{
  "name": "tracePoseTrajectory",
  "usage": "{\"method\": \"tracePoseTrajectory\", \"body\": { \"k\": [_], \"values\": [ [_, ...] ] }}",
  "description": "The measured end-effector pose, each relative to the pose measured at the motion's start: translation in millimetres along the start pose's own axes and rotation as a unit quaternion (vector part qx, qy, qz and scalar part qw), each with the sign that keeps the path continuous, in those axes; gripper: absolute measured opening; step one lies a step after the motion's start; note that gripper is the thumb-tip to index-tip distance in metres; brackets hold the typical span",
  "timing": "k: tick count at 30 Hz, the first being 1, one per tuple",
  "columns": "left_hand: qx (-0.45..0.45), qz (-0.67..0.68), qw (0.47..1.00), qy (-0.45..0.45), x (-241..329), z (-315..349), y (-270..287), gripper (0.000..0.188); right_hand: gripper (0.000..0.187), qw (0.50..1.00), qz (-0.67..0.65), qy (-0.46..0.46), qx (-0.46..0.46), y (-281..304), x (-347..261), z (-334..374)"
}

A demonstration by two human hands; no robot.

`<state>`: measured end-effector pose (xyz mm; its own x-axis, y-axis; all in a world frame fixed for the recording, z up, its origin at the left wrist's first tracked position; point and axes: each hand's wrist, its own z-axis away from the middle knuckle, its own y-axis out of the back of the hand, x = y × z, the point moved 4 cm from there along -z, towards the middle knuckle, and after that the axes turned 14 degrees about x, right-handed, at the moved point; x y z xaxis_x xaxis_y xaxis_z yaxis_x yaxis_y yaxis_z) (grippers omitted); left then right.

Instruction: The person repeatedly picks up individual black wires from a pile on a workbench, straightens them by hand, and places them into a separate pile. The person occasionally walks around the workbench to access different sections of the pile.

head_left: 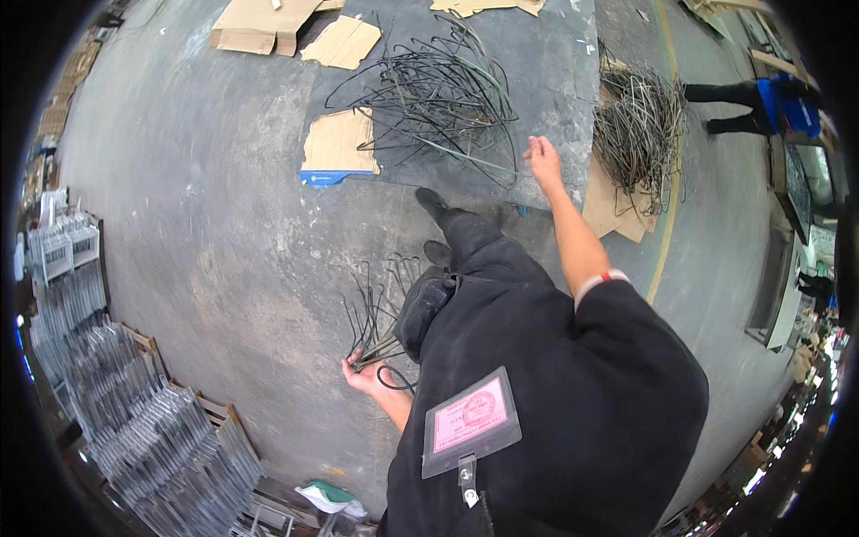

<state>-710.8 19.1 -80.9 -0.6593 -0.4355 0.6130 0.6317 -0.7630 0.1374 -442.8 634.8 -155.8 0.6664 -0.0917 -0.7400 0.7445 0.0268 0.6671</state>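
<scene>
In the head view, the loose pile of bent wire rods point(438, 98) lies at upper centre on a dark sheet point(559, 63), leftward and mostly upward of the right hand point(543, 166), clearly the nearer one. Its lowest rods slant down rightward, their ends just beside that hand (contact is hard to judge). The right grip's fingers are apart, with nothing visibly held.

At lower centre-left, the left hand point(362, 371) has its grip closed around a bundle of hooked rods point(362, 336), their long axis running up the frame, hooks uppermost.

The rods look thin, dark grey to black, some paler, tangled in the pile; the held bundle fans out.
</scene>
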Motion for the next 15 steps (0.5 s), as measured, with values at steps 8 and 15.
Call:
{"method": "tracePoseTrajectory", "body": {
  "k": [8, 15],
  "values": [
    [0.155, 0.13, 0.978, -0.043, -21.2, 28.6, 106.7, 0.029, 0.049, 0.813, -0.014, -0.341, -0.472, -54.4, -6.0, -2.4],
    [0.173, 0.107, 0.979, -0.003, -30.5, 48.3, 131.2, 0.029, 0.042, 0.834, -0.18, -0.175, -0.491, 32.3, -128.1, -22.7]
  ]
}}
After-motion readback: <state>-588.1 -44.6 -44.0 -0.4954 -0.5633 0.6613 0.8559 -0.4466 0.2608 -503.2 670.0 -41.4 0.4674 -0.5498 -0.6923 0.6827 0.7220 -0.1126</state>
